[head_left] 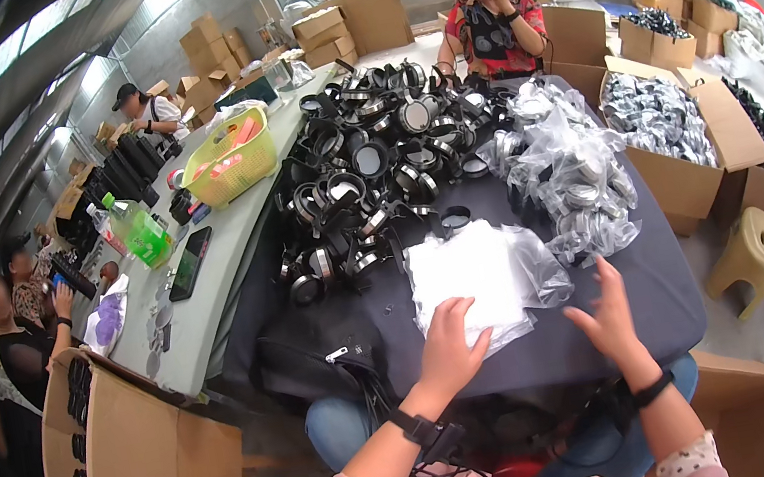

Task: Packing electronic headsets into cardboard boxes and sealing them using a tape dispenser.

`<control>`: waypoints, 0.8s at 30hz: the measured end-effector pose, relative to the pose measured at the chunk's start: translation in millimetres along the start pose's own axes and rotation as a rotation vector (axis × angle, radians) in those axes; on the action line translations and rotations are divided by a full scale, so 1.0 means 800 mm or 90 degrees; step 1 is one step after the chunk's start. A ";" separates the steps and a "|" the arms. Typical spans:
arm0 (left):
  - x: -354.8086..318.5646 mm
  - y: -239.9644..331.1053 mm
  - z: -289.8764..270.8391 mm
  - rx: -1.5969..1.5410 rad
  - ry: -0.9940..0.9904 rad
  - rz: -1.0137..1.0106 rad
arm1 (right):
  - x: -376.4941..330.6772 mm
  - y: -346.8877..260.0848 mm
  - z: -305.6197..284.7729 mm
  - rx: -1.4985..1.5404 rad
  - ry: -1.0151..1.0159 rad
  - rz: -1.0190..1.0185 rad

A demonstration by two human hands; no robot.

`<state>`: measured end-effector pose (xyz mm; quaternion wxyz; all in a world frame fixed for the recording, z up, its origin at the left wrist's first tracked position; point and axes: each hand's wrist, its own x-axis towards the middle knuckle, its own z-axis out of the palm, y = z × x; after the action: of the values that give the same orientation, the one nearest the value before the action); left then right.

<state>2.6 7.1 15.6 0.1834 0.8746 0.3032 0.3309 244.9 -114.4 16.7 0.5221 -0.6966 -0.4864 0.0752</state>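
Head view: your left hand (pixel 449 348) lies palm down, fingers spread, on the near edge of a stack of white bags (pixel 470 279), touching it and gripping nothing. Your right hand (pixel 607 314) is open too, fingers apart, hovering just right of the stack over the dark cloth of the desk (pixel 618 320); I cannot tell whether it touches the cloth. The bags sit at the near middle of the desk, right in front of you. Beyond them a heap of black rings (pixel 369 160) covers the centre, and to its right lies a pile of clear bagged parts (pixel 567 167). An open carton (pixel 679 138) of bagged parts stands beside the desk on your right. A person in a red top (pixel 492 18) sits at the far end. On the grey desk to your left stand a green basket (pixel 228 163) and a green bottle (pixel 140 230).
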 end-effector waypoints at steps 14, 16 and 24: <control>0.011 -0.006 0.072 0.181 -0.126 -0.006 | 0.073 0.049 0.107 -0.107 0.066 0.023; 0.008 -0.014 0.064 0.194 -0.109 -0.018 | 0.089 0.029 0.114 -0.047 0.040 0.020; 0.006 -0.006 0.065 0.145 -0.120 0.014 | 0.090 0.010 0.148 -0.246 -0.169 -0.052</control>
<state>39.4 7.6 -21.8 0.1070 0.9202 0.3108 0.2126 214.2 18.0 -12.9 0.3134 -0.7470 -0.5842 0.0505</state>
